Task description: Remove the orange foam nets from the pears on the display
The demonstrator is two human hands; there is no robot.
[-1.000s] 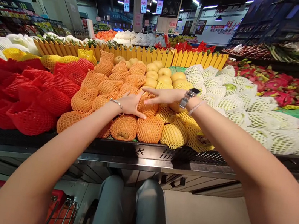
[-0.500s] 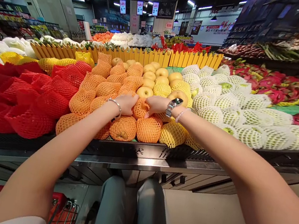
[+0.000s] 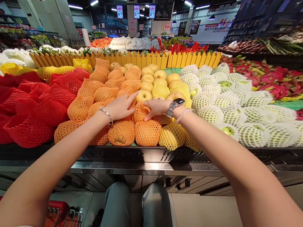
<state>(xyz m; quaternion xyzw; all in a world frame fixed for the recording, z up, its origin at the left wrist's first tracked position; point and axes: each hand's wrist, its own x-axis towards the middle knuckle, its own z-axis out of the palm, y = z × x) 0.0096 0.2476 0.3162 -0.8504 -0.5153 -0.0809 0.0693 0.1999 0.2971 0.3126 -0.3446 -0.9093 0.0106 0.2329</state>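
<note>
My right hand [image 3: 156, 107] has its thumb and fingers closed on the right side of a pear in an orange foam net [image 3: 140, 112] near the front of the display. Just left of that pear is my left hand [image 3: 121, 107], fingers apart and over other orange-netted pears. A bare yellow-brown pear [image 3: 144, 96] lies right behind the held one. In front of both hands sit two more orange-netted fruits [image 3: 147, 132], with a yellow-netted pear [image 3: 173, 135] to their right.
Red-netted fruit [image 3: 33, 124] fills the left side. White-netted green fruit [image 3: 252, 133] lies to the right, with dragon fruit [image 3: 278, 82] beyond. A yellow picket fence [image 3: 193, 59] borders the back. A black crate edge [image 3: 132, 156] runs along the front. A shopping cart [image 3: 59, 206] stands below left.
My left hand has drawn a little left, away from the netted pear, and its fingers have spread. My right hand stays at the pear. The view has shifted slightly.
</note>
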